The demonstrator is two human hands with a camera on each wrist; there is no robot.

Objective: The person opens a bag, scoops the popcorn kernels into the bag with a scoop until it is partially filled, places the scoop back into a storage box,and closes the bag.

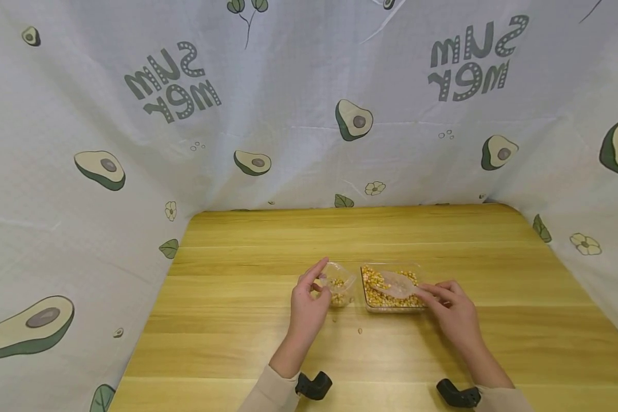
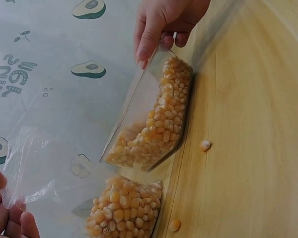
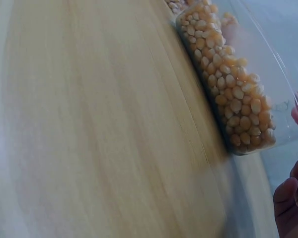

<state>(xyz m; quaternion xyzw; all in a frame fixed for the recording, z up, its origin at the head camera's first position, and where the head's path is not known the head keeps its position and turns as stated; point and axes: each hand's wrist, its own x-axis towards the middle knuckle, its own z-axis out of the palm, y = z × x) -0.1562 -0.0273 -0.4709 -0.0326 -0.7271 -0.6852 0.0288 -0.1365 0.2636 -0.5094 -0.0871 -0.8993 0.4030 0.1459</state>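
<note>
light: bright, even, soft shadows | head view: wide-angle bending at edges; sharp | right wrist view: motion-blurred

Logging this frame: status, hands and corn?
Left hand pinches clear bag of kernels. Right hand holds clear scoop over corn tray. Stray kernels on table.

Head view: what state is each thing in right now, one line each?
Clear rectangular plastic tray: open-topped, holds yellow corn kernels.
Clear plastic scoop: in the tray, held by right hand.
Small clear plastic bag: held open by left hand, partly filled.
Loose corn kernel: spilled on wooden table.
</note>
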